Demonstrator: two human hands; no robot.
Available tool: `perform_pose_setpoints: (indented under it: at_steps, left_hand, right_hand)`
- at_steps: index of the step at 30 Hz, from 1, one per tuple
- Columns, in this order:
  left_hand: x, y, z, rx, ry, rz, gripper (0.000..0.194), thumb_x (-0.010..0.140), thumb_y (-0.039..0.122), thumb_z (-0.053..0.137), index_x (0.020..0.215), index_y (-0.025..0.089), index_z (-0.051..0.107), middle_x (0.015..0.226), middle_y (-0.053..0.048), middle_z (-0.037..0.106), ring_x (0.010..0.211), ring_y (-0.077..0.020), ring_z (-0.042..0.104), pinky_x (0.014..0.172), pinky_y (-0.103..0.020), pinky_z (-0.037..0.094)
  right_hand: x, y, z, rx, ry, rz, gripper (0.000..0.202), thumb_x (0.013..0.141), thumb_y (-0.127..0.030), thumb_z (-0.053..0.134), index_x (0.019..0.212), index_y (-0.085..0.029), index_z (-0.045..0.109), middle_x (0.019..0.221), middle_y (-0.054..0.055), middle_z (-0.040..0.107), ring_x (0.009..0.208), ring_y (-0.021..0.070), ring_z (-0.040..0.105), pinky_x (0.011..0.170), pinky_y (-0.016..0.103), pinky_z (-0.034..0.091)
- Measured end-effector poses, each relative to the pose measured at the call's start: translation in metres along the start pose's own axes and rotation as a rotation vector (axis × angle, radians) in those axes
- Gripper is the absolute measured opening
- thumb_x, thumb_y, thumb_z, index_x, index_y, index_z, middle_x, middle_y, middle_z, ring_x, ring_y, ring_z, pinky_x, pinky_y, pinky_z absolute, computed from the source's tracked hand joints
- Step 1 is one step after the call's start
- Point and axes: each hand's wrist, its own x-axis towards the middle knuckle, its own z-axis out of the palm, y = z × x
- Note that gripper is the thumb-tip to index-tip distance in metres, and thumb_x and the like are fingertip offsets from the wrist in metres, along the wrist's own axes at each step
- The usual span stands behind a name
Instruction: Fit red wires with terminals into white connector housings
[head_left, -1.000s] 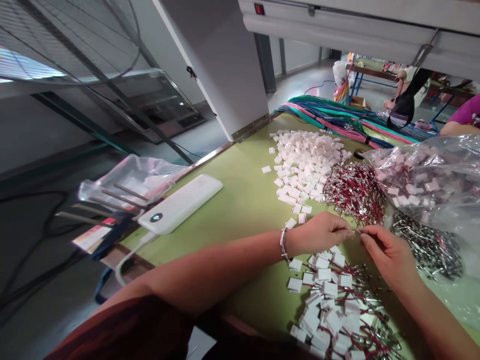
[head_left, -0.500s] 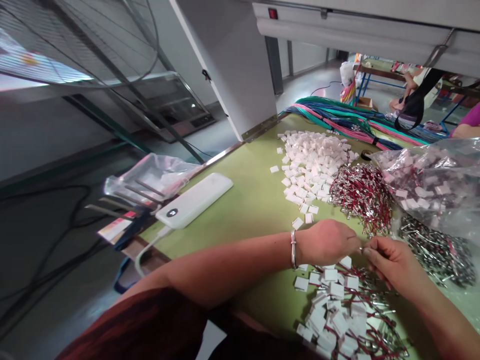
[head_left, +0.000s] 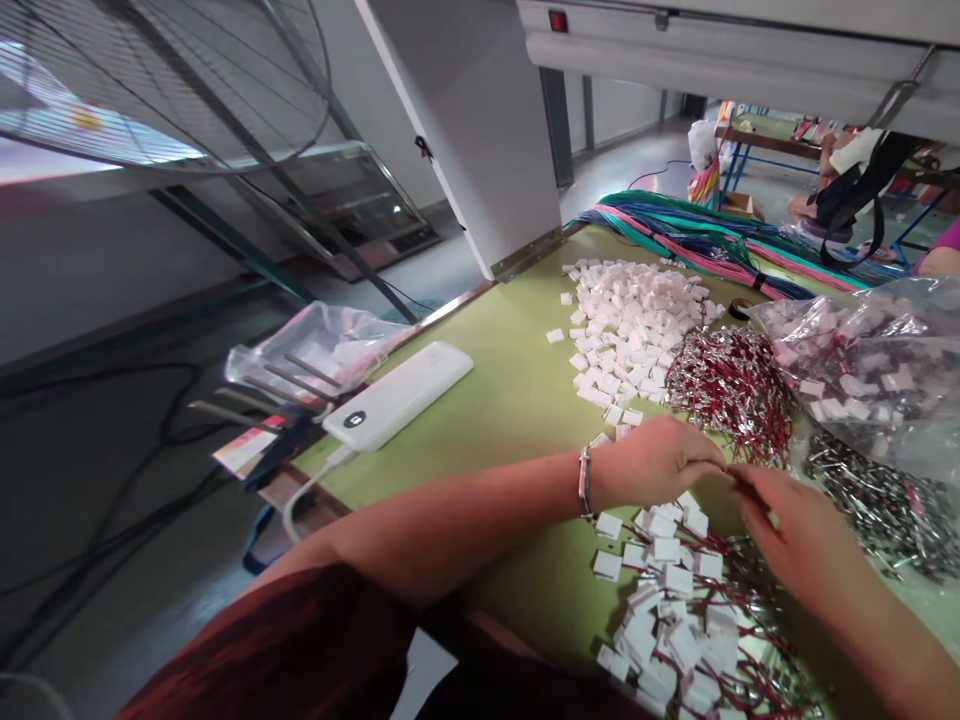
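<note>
My left hand (head_left: 664, 462) is closed, its fingertips pinched against those of my right hand (head_left: 787, 515), which is closed too. Whatever lies between the fingertips is too small and hidden to name. Just below them lies a pile of white connectors with red and black wires (head_left: 679, 580). Beyond the hands rests a bundle of short red wires with metal ends (head_left: 731, 385). To its left spreads a heap of loose white connector housings (head_left: 630, 310). A heap of short black wires with metal ends (head_left: 877, 500) lies right of my right hand.
A white power bank (head_left: 401, 395) with a cable lies near the table's left edge. A clear plastic bag of white connectors (head_left: 870, 360) bulges at the right. Long coloured cables (head_left: 697, 235) run along the back. A person (head_left: 844, 165) sits in the background.
Both hands have shifted slightly upward, and the fingertips have come closer together, covering the small bright bit that showed between them. The view has shifted a little.
</note>
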Motion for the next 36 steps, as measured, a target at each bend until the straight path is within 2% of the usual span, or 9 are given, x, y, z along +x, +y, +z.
perform_pose_setpoints:
  at_steps: [3, 8, 13, 16, 21, 25, 30, 33, 36]
  left_hand:
    - [-0.001, 0.003, -0.023, 0.042, -0.026, -0.047, 0.025, 0.090, 0.033, 0.059, 0.109, 0.019, 0.068, 0.093, -0.003, 0.073, 0.080, -0.0126, 0.064, 0.074, -0.023, 0.049]
    - [-0.008, -0.015, -0.064, 0.484, -0.120, -0.307, 0.028, 0.083, 0.036, 0.066, 0.103, 0.017, 0.069, 0.100, -0.009, 0.067, 0.093, -0.0217, 0.060, 0.079, -0.031, 0.046]
    - [-0.010, -0.029, -0.049, 0.646, -0.192, -0.385, 0.011, 0.083, 0.019, 0.061, 0.086, 0.013, 0.071, 0.091, -0.010, 0.064, 0.085, -0.0218, 0.057, 0.069, -0.030, 0.045]
    - [-0.008, -0.031, -0.037, 0.696, -0.162, -0.321, 0.009, 0.084, 0.016, 0.060, 0.083, 0.012, 0.068, 0.093, -0.012, 0.062, 0.087, -0.0219, 0.055, 0.070, -0.030, 0.045]
    - [-0.006, -0.027, -0.018, 0.771, -0.099, -0.131, 0.015, 0.084, 0.005, 0.050, 0.090, 0.011, 0.063, 0.093, -0.011, 0.061, 0.086, -0.0221, 0.053, 0.075, -0.033, 0.044]
    - [-0.001, -0.029, -0.007, 0.772, -0.111, -0.149, 0.021, 0.082, 0.000, 0.047, 0.094, 0.011, 0.060, 0.087, -0.010, 0.063, 0.081, -0.0220, 0.055, 0.071, -0.034, 0.044]
    - [0.000, -0.031, -0.016, 0.474, 0.087, -0.258, 0.013, 0.090, 0.015, 0.051, 0.095, 0.015, 0.063, 0.092, -0.008, 0.065, 0.085, -0.0198, 0.060, 0.073, -0.032, 0.047]
    - [-0.001, -0.021, -0.022, -0.034, 0.238, -0.344, 0.016, 0.091, 0.024, 0.052, 0.098, 0.016, 0.064, 0.084, -0.004, 0.067, 0.073, -0.0129, 0.062, 0.067, -0.027, 0.049]
    - [-0.002, -0.010, -0.017, -0.539, 0.214, -0.436, 0.018, 0.088, 0.026, 0.058, 0.098, 0.013, 0.066, 0.069, -0.002, 0.066, 0.060, -0.0096, 0.060, 0.059, -0.023, 0.048]
  right_hand:
    - [-0.002, -0.003, 0.007, -0.001, 0.026, -0.010, 0.030, 0.094, -0.027, 0.039, 0.097, -0.020, 0.069, 0.088, 0.006, 0.075, 0.072, 0.0215, 0.070, 0.063, 0.033, 0.053]
    - [0.000, 0.007, 0.001, 0.068, 0.049, 0.013, 0.032, 0.095, -0.033, 0.042, 0.101, -0.020, 0.070, 0.086, 0.005, 0.076, 0.070, 0.0192, 0.071, 0.061, 0.030, 0.054]
    - [0.000, 0.008, 0.003, 0.037, 0.005, 0.026, 0.029, 0.094, -0.032, 0.042, 0.102, -0.022, 0.069, 0.086, 0.004, 0.076, 0.069, 0.0198, 0.070, 0.063, 0.032, 0.053]
    - [0.001, 0.007, 0.003, 0.066, 0.015, 0.088, 0.027, 0.093, -0.034, 0.044, 0.093, -0.022, 0.068, 0.075, 0.002, 0.074, 0.063, 0.0187, 0.068, 0.058, 0.030, 0.051]
    - [0.002, 0.006, 0.003, 0.134, 0.055, 0.113, 0.025, 0.090, -0.033, 0.047, 0.087, -0.021, 0.068, 0.082, 0.004, 0.074, 0.071, 0.0189, 0.067, 0.067, 0.032, 0.052]
    - [0.002, 0.005, 0.003, 0.204, 0.030, 0.172, 0.025, 0.090, -0.035, 0.048, 0.088, -0.021, 0.069, 0.076, 0.003, 0.072, 0.067, 0.0184, 0.065, 0.064, 0.031, 0.050]
    - [0.007, -0.002, -0.006, 0.373, -0.009, 0.301, 0.031, 0.087, -0.043, 0.047, 0.070, -0.021, 0.062, 0.056, -0.001, 0.058, 0.053, 0.0151, 0.052, 0.052, 0.025, 0.043]
    - [0.008, -0.005, -0.011, 0.448, -0.056, 0.370, 0.033, 0.086, -0.045, 0.047, 0.068, -0.021, 0.061, 0.054, -0.003, 0.051, 0.051, 0.0133, 0.047, 0.050, 0.024, 0.039]
    - [0.006, -0.007, -0.013, 0.473, -0.090, 0.361, 0.032, 0.087, -0.042, 0.048, 0.069, -0.020, 0.062, 0.061, -0.002, 0.056, 0.058, 0.0141, 0.051, 0.056, 0.024, 0.042]
